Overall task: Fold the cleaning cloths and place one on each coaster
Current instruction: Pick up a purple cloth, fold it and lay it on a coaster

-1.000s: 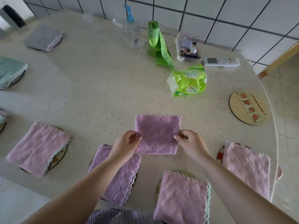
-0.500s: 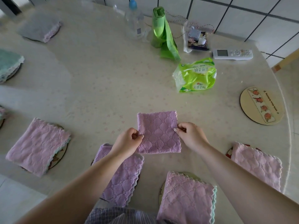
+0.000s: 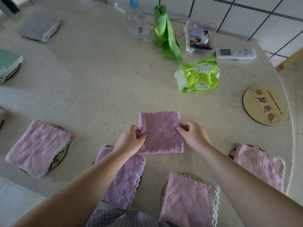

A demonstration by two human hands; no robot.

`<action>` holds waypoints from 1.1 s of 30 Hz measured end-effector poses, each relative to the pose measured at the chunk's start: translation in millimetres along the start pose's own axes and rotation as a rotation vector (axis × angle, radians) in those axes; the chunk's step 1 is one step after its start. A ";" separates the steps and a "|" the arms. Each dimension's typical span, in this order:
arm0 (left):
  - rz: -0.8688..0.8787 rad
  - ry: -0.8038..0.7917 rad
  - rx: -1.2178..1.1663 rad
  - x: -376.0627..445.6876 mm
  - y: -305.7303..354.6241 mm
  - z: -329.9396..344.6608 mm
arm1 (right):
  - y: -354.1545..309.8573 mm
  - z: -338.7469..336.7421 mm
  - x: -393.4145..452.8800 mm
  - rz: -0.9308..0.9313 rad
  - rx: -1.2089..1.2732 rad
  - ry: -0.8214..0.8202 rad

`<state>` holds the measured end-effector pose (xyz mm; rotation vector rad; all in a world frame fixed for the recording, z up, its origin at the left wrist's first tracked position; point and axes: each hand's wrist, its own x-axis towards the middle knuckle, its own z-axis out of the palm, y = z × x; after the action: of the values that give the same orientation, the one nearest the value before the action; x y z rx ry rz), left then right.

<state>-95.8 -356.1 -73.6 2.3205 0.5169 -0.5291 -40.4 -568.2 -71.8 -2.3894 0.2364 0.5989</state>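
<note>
Left hand: the left hand [image 3: 129,140] reaches in from the lower left, forearm stretched forward, fingers curled and pinching the left edge of the folded purple cloth [image 3: 160,132].
Right hand: the right hand [image 3: 193,135] comes from the lower right in a mirrored pose, thumb and fingers closed on the cloth's right edge.
Held cloth: a small square, folded, spread between both hands over the table [image 3: 98,79], near the front middle (whether it rests flat or is slightly lifted cannot be told).
Purple or pink cloths on coasters: four, namely the far-left pink cloth [image 3: 37,148], the purple cloth under the left arm [image 3: 124,179], the front pink cloth [image 3: 188,200] and the right pink cloth [image 3: 260,164], each with a coaster edge peeking out beneath.
Other cloths: one grey cloth [image 3: 39,27] at the far left, one teal cloth [image 3: 8,64] at the left edge, and a sliver of another at the left border, too cut off to describe.
Bare coasters: one, the round printed coaster [image 3: 264,105] at the right, well apart from the hands.
Clutter at the back: one clear pump bottle [image 3: 136,22], one green bag roll [image 3: 165,31], one green tissue pack [image 3: 198,75], one white remote [image 3: 235,53].
</note>
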 end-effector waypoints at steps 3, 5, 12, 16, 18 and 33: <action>0.112 0.224 -0.009 -10.6 2.7 -1.6 | 0.3 1.8 -6.5 -0.066 0.018 0.154; 0.317 0.281 0.111 -13.2 5.4 -0.1 | -1.9 4.0 -13.5 -0.262 -0.093 0.229; 0.533 0.109 0.513 5.8 4.2 32.4 | -7.9 46.8 -19.1 -0.529 -0.489 0.087; 0.458 0.069 0.640 11.0 -5.8 32.5 | 12.8 44.0 -12.8 -0.484 -0.672 0.062; 0.447 0.051 0.666 12.1 -5.1 30.5 | 22.0 36.7 -9.6 -0.466 -0.704 0.023; -0.106 0.056 -0.082 -5.8 -0.3 2.0 | 17.7 8.7 -56.2 0.042 0.183 -0.006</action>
<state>-101.3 -358.6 -72.2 2.2445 0.6791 -0.4848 -98.5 -575.4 -60.8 -2.2112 0.3256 0.5781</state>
